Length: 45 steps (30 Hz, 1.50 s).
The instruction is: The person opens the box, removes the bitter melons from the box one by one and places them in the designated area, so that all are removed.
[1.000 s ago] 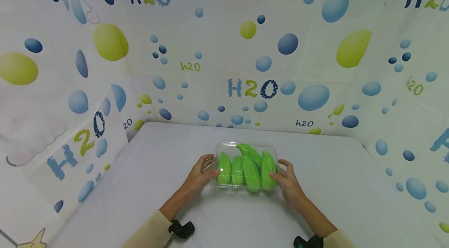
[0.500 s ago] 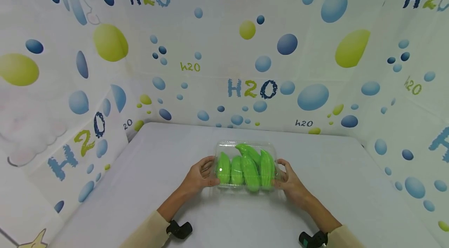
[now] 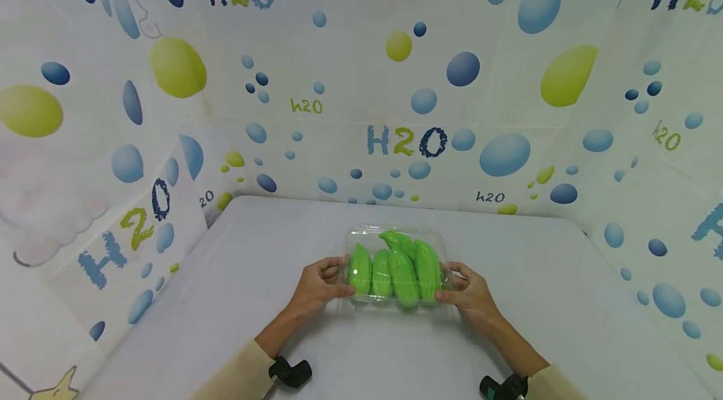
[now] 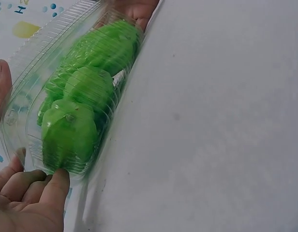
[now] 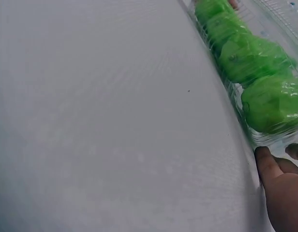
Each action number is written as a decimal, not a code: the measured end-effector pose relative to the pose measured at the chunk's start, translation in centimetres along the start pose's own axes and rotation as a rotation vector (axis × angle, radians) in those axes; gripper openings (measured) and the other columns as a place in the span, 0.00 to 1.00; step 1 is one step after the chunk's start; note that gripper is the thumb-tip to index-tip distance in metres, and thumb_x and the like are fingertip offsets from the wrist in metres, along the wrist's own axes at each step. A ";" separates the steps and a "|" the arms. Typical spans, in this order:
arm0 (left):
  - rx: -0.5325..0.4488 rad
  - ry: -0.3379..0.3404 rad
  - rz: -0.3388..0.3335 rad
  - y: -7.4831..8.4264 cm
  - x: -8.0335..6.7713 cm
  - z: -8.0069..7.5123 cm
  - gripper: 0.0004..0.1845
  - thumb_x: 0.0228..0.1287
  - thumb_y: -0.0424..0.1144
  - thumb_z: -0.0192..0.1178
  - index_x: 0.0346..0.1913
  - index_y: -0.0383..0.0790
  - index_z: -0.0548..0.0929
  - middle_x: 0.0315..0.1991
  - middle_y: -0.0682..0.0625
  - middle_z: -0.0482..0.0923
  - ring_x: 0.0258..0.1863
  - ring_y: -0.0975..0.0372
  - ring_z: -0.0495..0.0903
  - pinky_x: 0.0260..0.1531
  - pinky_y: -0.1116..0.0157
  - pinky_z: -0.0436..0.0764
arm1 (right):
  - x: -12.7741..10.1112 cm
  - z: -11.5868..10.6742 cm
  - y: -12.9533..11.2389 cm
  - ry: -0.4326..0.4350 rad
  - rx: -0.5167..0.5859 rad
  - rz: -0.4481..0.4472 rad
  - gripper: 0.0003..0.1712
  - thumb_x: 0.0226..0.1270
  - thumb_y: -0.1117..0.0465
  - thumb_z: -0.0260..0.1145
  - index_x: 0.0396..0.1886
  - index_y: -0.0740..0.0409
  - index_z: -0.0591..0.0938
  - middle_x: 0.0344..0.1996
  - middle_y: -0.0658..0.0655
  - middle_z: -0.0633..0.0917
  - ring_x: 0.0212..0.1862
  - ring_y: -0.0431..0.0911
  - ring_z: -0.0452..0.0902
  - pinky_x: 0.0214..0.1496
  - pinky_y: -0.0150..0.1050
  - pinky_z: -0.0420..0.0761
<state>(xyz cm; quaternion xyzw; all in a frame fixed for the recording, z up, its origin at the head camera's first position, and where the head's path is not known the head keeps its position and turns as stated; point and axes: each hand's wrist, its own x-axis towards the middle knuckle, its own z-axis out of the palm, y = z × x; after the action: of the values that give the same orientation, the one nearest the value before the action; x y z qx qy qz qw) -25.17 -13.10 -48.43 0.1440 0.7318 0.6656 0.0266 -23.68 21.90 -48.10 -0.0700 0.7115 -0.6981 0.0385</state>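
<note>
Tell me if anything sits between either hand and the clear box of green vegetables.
Nothing visible does. The left hand grips the left end of the clear box and the right hand grips its right end, fingers directly on the plastic. The table around it shows no other item.

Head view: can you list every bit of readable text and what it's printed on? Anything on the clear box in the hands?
"H2O" in large letters, on the printed backdrop, behind the table
"H2O" again, top left and top right of the backdrop
"h2o" in small letters, several places on the backdrop
"H2O" on the left side panel
Clear plastic box of green pieces: no readable text in any view
</note>
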 end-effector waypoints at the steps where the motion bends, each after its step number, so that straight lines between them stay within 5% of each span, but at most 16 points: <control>1: -0.005 0.007 -0.002 0.0 0.0 0.0 0.40 0.50 0.36 0.79 0.64 0.22 0.74 0.63 0.31 0.76 0.68 0.43 0.72 0.63 0.57 0.74 | 0.0 0.0 0.0 0.010 -0.002 -0.004 0.41 0.50 0.71 0.79 0.62 0.76 0.70 0.50 0.62 0.86 0.43 0.40 0.82 0.42 0.34 0.81; 7: -0.073 0.028 -0.034 -0.2 -0.2 -0.2 0.29 0.48 0.33 0.80 0.50 0.21 0.81 0.55 0.32 0.82 0.64 0.46 0.77 0.51 0.68 0.81 | 0.0 0.2 0.3 0.061 -0.049 -0.036 0.23 0.49 0.72 0.79 0.42 0.74 0.77 0.28 0.50 0.82 0.32 0.38 0.74 0.33 0.32 0.74; 13: -0.115 0.021 -0.046 -0.3 -0.4 -0.2 0.25 0.48 0.34 0.79 0.44 0.20 0.81 0.48 0.33 0.86 0.56 0.55 0.83 0.44 0.71 0.82 | -0.2 0.3 0.4 0.098 -0.083 -0.041 0.16 0.47 0.71 0.80 0.28 0.65 0.78 0.21 0.47 0.75 0.27 0.39 0.67 0.28 0.32 0.69; 17: -0.108 0.032 -0.062 -0.3 -0.6 0.0 0.21 0.48 0.32 0.79 0.39 0.21 0.81 0.41 0.38 0.88 0.47 0.62 0.84 0.40 0.70 0.81 | -0.3 0.4 0.7 0.108 -0.081 -0.037 0.15 0.47 0.71 0.80 0.26 0.62 0.78 0.20 0.46 0.74 0.27 0.39 0.67 0.29 0.32 0.68; 25: -0.074 -0.010 -0.029 -0.3 -0.8 0.1 0.14 0.52 0.36 0.77 0.26 0.40 0.79 0.29 0.55 0.78 0.37 0.63 0.77 0.40 0.67 0.75 | -0.6 0.7 0.9 0.130 -0.039 -0.040 0.18 0.50 0.74 0.77 0.19 0.57 0.74 0.18 0.46 0.73 0.27 0.39 0.64 0.29 0.32 0.66; 39: -0.090 -0.068 0.038 -0.5 -1.1 0.2 0.21 0.61 0.40 0.72 0.23 0.29 0.74 0.25 0.57 0.74 0.30 0.65 0.71 0.33 0.69 0.71 | -1.1 1.6 0.3 0.119 0.094 -0.008 0.22 0.56 0.76 0.72 0.11 0.57 0.72 0.12 0.45 0.69 0.23 0.38 0.62 0.26 0.32 0.65; 45: -0.142 -0.096 0.008 -0.4 -1.3 0.3 0.18 0.65 0.40 0.69 0.21 0.40 0.73 0.23 0.58 0.69 0.27 0.66 0.66 0.28 0.71 0.67 | -1.4 1.6 0.4 0.127 0.083 0.038 0.20 0.55 0.74 0.73 0.11 0.57 0.75 0.12 0.43 0.69 0.19 0.36 0.58 0.20 0.31 0.60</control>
<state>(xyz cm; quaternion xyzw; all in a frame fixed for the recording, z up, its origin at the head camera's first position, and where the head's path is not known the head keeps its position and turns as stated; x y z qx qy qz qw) -23.98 -13.18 -49.02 0.1762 0.6800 0.7084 0.0691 -22.09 20.49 -48.58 -0.0102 0.6841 -0.7293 0.0096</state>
